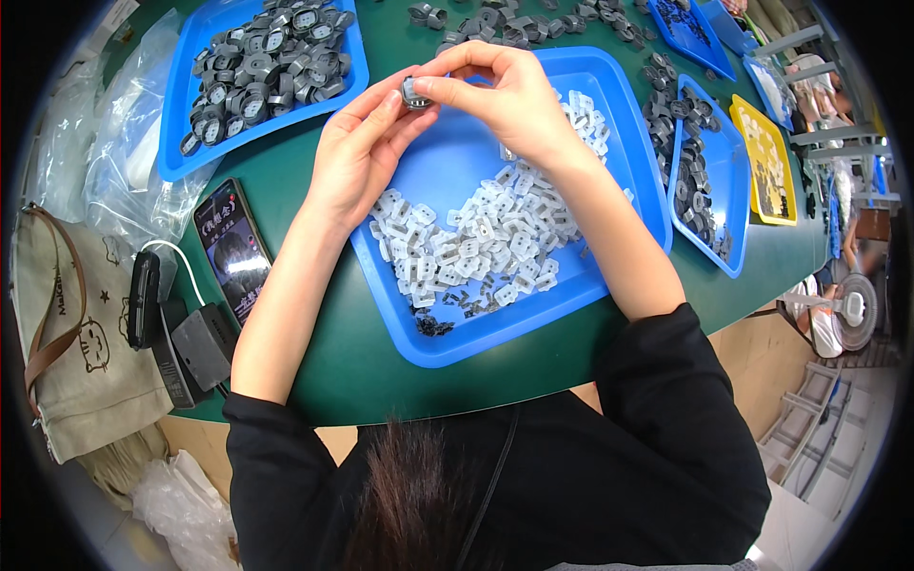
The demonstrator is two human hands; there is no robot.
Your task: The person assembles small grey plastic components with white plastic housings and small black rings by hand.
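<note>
Both hands meet above the far left part of a blue tray (433, 354). A small round dark grey plastic part (415, 93) with a lighter face is pinched between them. My left hand (367, 133) holds it from below and the left, fingers curled. My right hand (509, 100) grips its right side with thumb and fingers. Beneath, the tray holds a heap of small whitish translucent plastic pieces (476, 238). Tiny black pieces (433, 326) lie at its near left corner. Whether anything else is hidden between the fingers, I cannot tell.
A blue tray of round grey parts (267, 71) stands far left; more loose grey parts (514, 24) lie behind. A blue tray (728, 181) and yellow tray (779, 205) are at right. Phone (233, 247), black devices (195, 347), plastic bags (133, 152) and a cloth bag (100, 333) are at left.
</note>
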